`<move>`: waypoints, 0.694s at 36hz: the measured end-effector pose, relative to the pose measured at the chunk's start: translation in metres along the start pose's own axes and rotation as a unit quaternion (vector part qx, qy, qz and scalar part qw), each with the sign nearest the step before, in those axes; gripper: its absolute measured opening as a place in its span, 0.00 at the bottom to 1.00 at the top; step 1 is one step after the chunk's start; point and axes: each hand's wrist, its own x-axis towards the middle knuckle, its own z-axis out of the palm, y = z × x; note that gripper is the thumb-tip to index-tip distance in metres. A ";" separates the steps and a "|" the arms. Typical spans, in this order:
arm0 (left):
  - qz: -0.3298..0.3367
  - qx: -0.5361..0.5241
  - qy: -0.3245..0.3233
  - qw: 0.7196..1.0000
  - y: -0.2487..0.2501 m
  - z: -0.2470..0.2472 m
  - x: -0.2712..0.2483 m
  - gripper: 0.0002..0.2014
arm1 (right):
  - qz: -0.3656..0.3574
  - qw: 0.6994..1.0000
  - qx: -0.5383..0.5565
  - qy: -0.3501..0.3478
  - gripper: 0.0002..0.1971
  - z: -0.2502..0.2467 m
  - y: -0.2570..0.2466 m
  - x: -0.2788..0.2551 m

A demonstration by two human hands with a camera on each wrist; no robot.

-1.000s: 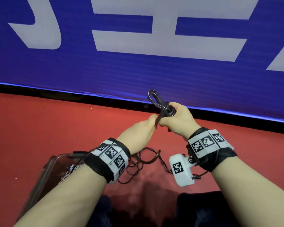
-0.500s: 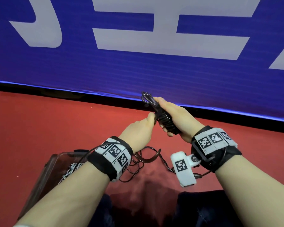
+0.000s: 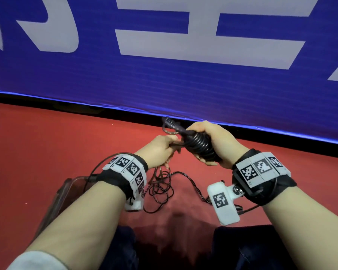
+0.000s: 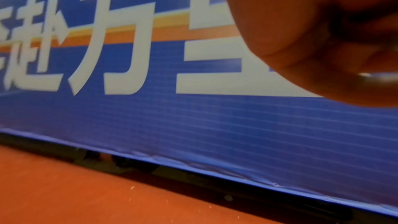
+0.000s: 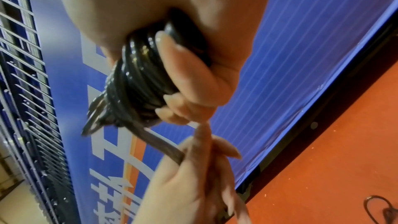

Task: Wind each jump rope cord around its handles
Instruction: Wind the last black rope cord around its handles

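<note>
My right hand (image 3: pixel 209 145) grips the black jump rope bundle (image 3: pixel 198 144), its handles hidden under tight coils of glossy cord (image 5: pixel 140 74). A short loop of cord (image 3: pixel 170 125) sticks out past the bundle's far end. My left hand (image 3: pixel 160 151) pinches the free cord end (image 5: pixel 163 146) where it leaves the coils, just left of the bundle. In the left wrist view only blurred curled fingers (image 4: pixel 312 40) show at the upper right.
Thin dark wrist-camera cables (image 3: pixel 160 190) lie looped on the red floor (image 3: pixel 47 143) below my hands. A clear plastic bin (image 3: pixel 64 191) stands at the lower left. A blue banner with white lettering (image 3: pixel 164 75) forms a wall ahead. My knees are at the bottom.
My right hand has tipped the bundle over, so its coiled side now faces me and it sits lower. My left hand has followed, still holding the cord end.
</note>
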 end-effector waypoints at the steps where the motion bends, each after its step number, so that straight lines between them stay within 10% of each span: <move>1: -0.003 -0.001 -0.010 1.000 -0.001 0.000 0.000 0.16 | 0.004 1.000 -0.003 -0.019 0.17 0.001 0.001 -0.001; 10: 0.052 0.026 -0.077 0.995 -0.004 -0.006 -0.001 0.05 | 0.070 0.971 -0.155 -0.167 0.20 0.018 0.002 -0.008; 18: 0.048 0.247 -0.079 0.965 -0.001 -0.005 -0.003 0.21 | 0.115 0.862 -0.475 -0.134 0.17 0.022 0.017 -0.006; 25: 0.093 0.393 0.002 0.915 0.018 -0.003 -0.010 0.15 | 0.082 0.787 -0.609 -0.063 0.20 0.025 0.029 0.003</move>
